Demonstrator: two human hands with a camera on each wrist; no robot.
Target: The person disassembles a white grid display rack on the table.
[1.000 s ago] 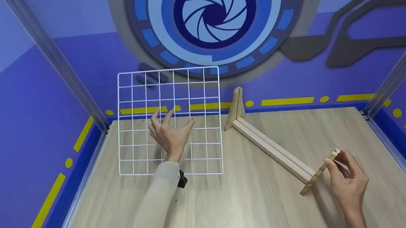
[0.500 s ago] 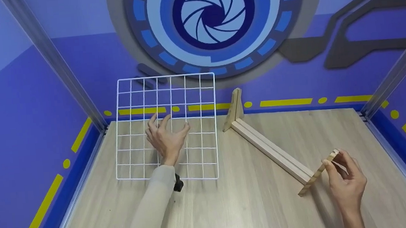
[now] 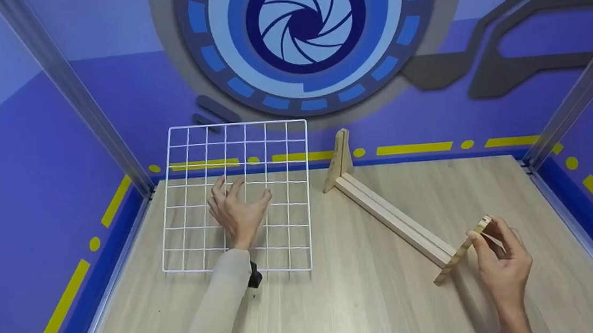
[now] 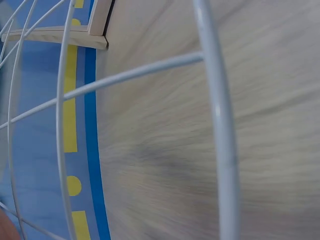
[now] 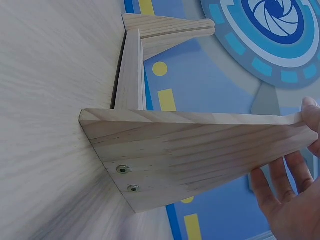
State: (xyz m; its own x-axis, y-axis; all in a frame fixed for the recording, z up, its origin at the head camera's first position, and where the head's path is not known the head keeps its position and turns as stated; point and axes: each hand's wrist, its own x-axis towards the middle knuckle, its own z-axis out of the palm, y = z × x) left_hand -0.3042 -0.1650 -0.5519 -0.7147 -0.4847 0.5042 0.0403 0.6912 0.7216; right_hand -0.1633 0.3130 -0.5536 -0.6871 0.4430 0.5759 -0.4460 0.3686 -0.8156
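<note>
A white wire grid panel (image 3: 308, 192) stands tilted on the left side of the table. My left hand (image 3: 239, 214) holds it near the middle, fingers bent at the wires. In the left wrist view, a thick wire (image 4: 220, 115) of the panel crosses close to the camera, with only a bit of hand at the lower left edge. To the right lies a wooden stand, its long grooved beam (image 3: 395, 219) joining two tapered end pieces. My right hand (image 3: 506, 266) pinches the narrow tip of the near end piece (image 5: 175, 150), which has two bolts in its face.
The far end piece (image 3: 341, 160) stands by the back wall, just right of the grid panel. Metal posts (image 3: 73, 95) rise at the corners, and blue printed walls enclose the wood-grain table (image 3: 363, 311).
My left hand has brought the grid panel down and slightly left, so its top edge sits lower against the wall. The right hand keeps its pinch and the stand stays put.
</note>
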